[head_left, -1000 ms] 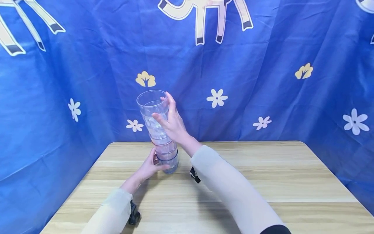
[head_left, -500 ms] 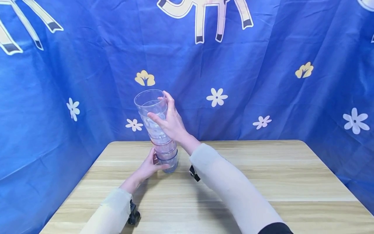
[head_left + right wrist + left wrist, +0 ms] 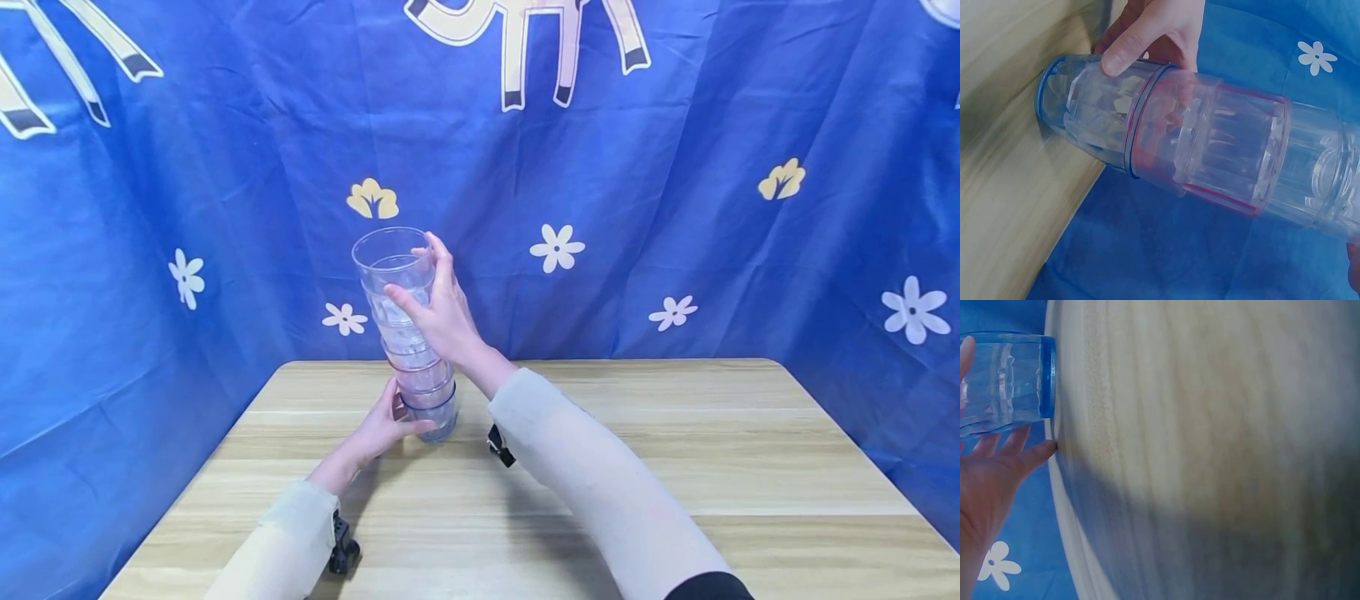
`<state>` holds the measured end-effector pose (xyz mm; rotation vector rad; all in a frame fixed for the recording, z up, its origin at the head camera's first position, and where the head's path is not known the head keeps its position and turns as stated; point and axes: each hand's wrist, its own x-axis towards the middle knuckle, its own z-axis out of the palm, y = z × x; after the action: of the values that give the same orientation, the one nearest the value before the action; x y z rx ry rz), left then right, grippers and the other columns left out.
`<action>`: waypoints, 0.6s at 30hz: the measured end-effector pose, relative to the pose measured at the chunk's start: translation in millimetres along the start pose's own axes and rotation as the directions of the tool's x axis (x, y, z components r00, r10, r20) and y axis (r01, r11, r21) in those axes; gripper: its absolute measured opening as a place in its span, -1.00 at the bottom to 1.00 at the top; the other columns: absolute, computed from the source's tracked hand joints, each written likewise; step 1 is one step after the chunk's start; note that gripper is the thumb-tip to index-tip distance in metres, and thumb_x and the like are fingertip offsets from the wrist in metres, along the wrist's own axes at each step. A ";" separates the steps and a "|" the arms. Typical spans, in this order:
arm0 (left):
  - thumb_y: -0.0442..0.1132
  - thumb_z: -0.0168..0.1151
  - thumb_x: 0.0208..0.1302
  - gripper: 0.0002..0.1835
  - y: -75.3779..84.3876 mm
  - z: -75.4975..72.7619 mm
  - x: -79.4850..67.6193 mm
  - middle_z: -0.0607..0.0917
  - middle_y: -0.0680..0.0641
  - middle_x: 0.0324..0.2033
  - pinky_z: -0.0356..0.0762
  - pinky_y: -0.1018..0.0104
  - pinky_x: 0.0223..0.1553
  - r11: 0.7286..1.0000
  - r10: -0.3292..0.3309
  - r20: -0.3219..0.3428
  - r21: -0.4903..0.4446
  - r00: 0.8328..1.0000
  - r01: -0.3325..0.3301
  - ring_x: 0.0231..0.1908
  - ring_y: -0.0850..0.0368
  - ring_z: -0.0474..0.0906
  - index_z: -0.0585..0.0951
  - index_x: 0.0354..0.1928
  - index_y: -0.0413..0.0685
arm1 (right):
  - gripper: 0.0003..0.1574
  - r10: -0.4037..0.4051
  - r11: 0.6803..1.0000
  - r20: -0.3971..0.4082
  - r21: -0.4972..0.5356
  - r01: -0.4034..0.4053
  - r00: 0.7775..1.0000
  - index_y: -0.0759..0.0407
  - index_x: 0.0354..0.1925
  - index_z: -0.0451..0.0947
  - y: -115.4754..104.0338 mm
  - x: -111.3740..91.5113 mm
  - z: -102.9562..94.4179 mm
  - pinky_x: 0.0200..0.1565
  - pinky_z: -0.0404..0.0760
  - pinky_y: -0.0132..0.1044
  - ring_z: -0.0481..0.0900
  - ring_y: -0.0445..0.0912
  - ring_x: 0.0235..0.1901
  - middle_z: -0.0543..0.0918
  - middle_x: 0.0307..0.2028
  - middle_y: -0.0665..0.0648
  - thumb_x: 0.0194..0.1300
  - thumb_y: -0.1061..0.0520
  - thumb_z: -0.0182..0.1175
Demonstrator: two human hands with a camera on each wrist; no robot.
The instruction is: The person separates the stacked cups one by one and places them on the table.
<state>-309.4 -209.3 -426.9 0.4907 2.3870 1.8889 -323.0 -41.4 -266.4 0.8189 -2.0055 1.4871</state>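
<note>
A tall stack of clear plastic cups [image 3: 426, 379] rises from the table and leans to the left at its top. Its lowest cup [image 3: 1088, 109] is blue-tinted with a blue rim; a pink-tinted cup [image 3: 1241, 147] sits above it. My left hand [image 3: 378, 429] grips the lowest cup from the left, thumb across its near side. Higher up, my right hand [image 3: 444, 321] holds the clear top cup [image 3: 378, 287], fingers behind it and thumb in front. In the left wrist view the blue base [image 3: 1049, 375] meets the tabletop.
The wood-grain table [image 3: 675, 467] stretches to the right and in front. Behind it and along both sides hangs a blue curtain [image 3: 600, 192] printed with flowers and animals. A black wrist camera [image 3: 343, 546] is strapped to the left sleeve.
The top of the stack swayed slightly left with my right hand, then came back slightly right. My left hand stays at the lowest cup.
</note>
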 end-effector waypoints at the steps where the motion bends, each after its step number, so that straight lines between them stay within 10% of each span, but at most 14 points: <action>1: -0.40 0.41 0.10 -0.02 0.1 0.1 -0.2 0.27 -0.43 0.30 0.10 -0.14 0.35 1.000 0.002 0.000 0.001 1.000 -0.002 0.30 -0.36 0.21 -0.03 0.44 -0.14 | 0.02 -0.001 1.000 -0.003 0.004 0.001 1.000 0.05 0.49 -0.16 -0.2 -0.6 0.1 0.27 0.33 0.00 0.24 -0.10 0.33 0.35 0.31 0.07 0.33 -0.04 0.24; 18: -0.37 0.44 0.07 0.00 -1.1 -0.2 1.2 0.29 -0.42 0.29 0.11 -0.15 0.35 1.000 -0.026 -0.007 0.009 1.000 0.026 0.30 -0.36 0.22 -0.02 0.43 -0.13 | 0.00 -0.023 1.000 -0.057 -0.005 0.023 0.998 0.08 0.48 -0.18 1.5 -4.6 -4.8 0.30 0.29 -0.01 0.19 -0.11 0.37 0.32 0.33 0.08 0.34 -0.02 0.21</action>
<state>-310.8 -209.3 -427.7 0.4517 2.3957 1.8725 -320.8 -35.7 -269.3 0.7863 -1.9504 1.4768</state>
